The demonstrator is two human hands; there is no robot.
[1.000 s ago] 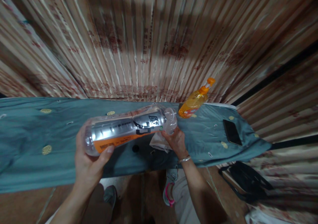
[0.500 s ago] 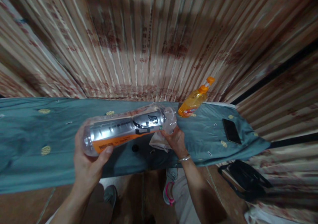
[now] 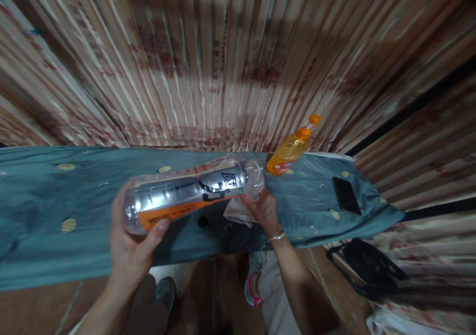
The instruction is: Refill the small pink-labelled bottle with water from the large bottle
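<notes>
A large clear plastic bottle [image 3: 186, 191] with a silver, black and orange label lies nearly level in the air above the cloth-covered table. Wrapped around its left end is my left hand [image 3: 132, 243], thumb across the label. At the other end, my right hand [image 3: 265, 210] is closed on the clear right end of the bottle; its fingertips are partly hidden. A crumpled white cloth [image 3: 238, 212] is just below and beside my right hand. On the table below the bottle rests a small round black object [image 3: 202, 221].
An orange pump bottle [image 3: 287, 154] stands at the table's back edge, right of my hands. A black phone [image 3: 346, 196] lies near the right end of the green tablecloth [image 3: 85, 246]. Patterned curtains [image 3: 208, 67] hang behind. A black bag [image 3: 366, 268] is below at right.
</notes>
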